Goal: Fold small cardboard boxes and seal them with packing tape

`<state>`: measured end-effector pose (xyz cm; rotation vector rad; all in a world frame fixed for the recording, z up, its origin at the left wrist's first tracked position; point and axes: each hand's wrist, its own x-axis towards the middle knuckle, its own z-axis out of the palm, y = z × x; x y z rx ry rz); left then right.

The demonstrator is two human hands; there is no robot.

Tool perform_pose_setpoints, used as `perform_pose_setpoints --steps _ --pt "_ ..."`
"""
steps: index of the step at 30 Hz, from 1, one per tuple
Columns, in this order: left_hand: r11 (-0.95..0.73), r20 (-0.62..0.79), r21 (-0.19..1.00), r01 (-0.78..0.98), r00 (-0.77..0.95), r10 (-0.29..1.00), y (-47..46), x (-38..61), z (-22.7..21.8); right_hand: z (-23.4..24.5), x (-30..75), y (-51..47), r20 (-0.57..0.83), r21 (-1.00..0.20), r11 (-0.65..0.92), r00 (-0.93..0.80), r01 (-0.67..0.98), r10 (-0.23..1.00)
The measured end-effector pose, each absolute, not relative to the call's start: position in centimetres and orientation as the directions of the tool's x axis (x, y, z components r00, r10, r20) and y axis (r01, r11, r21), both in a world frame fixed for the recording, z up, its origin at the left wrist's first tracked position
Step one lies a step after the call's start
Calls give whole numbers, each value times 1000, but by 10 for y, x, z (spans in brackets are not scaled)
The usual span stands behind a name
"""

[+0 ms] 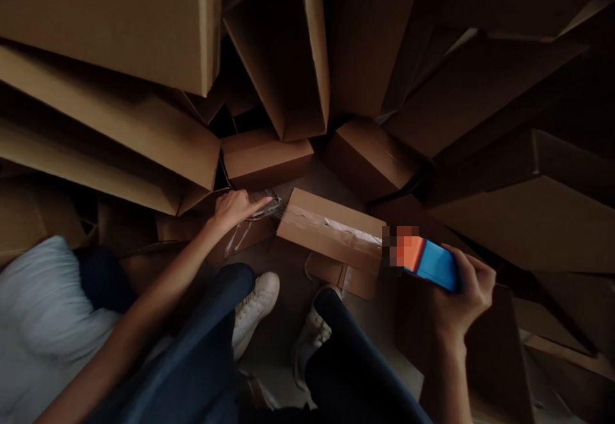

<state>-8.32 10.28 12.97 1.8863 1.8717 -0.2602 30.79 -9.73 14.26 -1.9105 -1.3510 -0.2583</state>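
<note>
Fingers together, our left hand [234, 211] reaches to a brown cardboard box [331, 232] lying on the dark floor [283, 341]; it looks light and stiff, best held by its edges. Its clear packing tape [262, 211] trails loose and looks clingy under our fingertips [266, 201]. Our right hand [464, 302] clamps a small blue-and-orange object [432, 264], one end blurred.

No readable text, label, brand or number anywhere. Cardboard boxes [331, 228]: plain brown faces, no legible print. Packing tape [353, 230] across nearest box: shine only, no letters made out. Blue-and-orange tool [430, 264] in right hand [464, 302]: no legible marks; pixelated patch [398, 244] at end, unreadable.
</note>
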Motion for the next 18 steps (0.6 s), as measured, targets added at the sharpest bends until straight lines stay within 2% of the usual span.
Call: perform_pose_setpoints --steps 18 --pt "-12 -466 160 987 87 881 112 -81 116 144 304 -97 550 -432 -200 432 880 714"
